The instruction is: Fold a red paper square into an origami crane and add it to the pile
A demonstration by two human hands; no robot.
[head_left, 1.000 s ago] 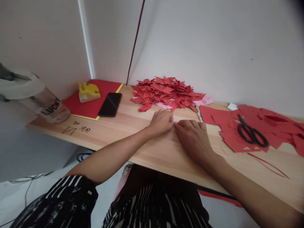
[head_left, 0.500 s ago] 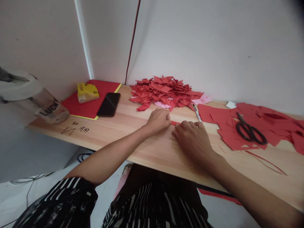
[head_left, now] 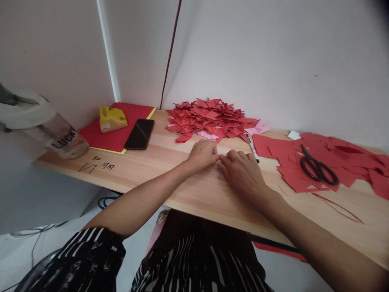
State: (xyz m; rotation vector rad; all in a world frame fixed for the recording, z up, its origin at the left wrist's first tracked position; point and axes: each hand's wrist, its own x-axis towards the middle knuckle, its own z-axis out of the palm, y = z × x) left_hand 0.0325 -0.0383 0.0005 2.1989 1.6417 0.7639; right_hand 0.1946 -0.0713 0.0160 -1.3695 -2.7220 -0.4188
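Observation:
Between my two hands a small bit of red paper shows at the tabletop, mostly covered by fingers. My left hand is closed on its left side, fingers curled in. My right hand presses from the right with bent fingers, its thumb and fingertips at the paper. The two hands nearly touch. Just behind them lies a heap of folded red paper pieces, with some pink ones among them. A pen rests beside my right hand.
On the right, black-handled scissors lie on flat red paper sheets, with thin red strips nearer me. At left are a phone, a yellow packet on a red folder, and a clear bottle.
My right hand has moved left, closer to my left hand, so less of the red paper shows between them. My left hand stays about where it was.

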